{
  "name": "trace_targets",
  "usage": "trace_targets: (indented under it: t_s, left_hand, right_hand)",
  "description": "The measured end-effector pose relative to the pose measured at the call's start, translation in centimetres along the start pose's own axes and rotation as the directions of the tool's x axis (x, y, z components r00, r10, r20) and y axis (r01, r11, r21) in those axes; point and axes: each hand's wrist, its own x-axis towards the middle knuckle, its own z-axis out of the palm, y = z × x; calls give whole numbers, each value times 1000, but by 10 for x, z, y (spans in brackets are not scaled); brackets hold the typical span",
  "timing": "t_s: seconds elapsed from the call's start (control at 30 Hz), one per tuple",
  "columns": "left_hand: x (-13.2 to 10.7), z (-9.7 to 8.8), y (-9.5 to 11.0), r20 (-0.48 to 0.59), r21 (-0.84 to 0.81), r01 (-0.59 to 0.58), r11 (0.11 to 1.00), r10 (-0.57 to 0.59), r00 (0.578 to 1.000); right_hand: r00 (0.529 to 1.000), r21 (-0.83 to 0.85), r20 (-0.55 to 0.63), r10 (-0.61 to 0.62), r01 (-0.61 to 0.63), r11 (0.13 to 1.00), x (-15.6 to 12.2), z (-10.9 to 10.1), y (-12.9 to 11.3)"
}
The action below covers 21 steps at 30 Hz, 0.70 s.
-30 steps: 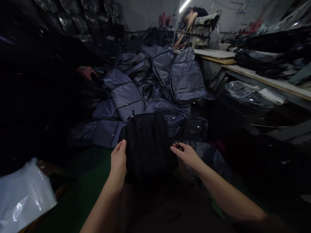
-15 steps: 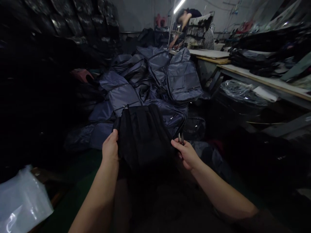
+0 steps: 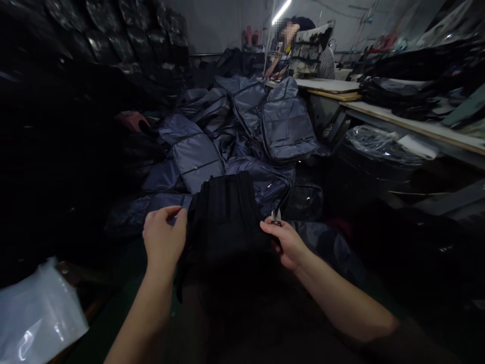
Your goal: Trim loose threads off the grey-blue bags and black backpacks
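Mostly matte black, a boxy fabric bag [image 3: 228, 220], ridged lengthwise.

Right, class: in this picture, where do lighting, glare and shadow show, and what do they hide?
Head view, top: the tube lamp burns out to white; head view, lower left: glare streaks the plastic sheet; head view, centre: shadow swallows the lower part of the black backpack.

A bag workshop is indicated by heaped bags [image 3: 199, 154], stacked plastic-wrapped bundles [image 3: 121, 38] and a counter [image 3: 428, 127] piled with dark material [image 3: 403, 93].
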Motion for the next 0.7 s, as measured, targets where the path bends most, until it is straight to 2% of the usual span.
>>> trace_targets:
  t_s: [0.03,0.07,0.13,0.17,0.23,0.37,0.4,0.47,0.63,0.7]
  left_hand:
    - [-13,-4,12,52,0,-132,991,131,990]
    - [-26,-6,25,184,-66,-225,972,234,955]
    - [-52,-4,45,433,-131,-320,938,345,833]
    - [-62,-1,52,510,-126,-348,929,361,781]
    - [-74,7,59,601,-85,-394,915,362,713]
    - [-76,14,57,657,-110,-422,900,384,648]
    - [-74,12,55,658,-133,-405,905,386,647]
    - [-70,5,49,637,-169,-342,924,367,677]
    - [-56,-25,25,473,-151,-142,978,197,859]
    - [-52,-33,19,406,-142,-95,985,145,902]
  right_hand:
    - [1000,-19,11,2,-2,1000,0,1,4]
    - [1000,-38,20,3,-2,999,0,2,8]
    - [999,-76,32,9,-7,997,0,5,15]
    - [999,-94,33,9,-6,996,-1,6,17]
    - [1000,-128,28,2,1,992,-3,8,21]
    - [1000,-161,30,8,-3,987,-5,8,23]
    - [999,-157,30,16,-11,988,-5,7,23]
    - [999,-131,40,28,-23,991,-4,6,24]
    - [996,-71,68,50,-45,996,1,3,25]
    - [996,-80,72,58,-52,995,3,4,27]
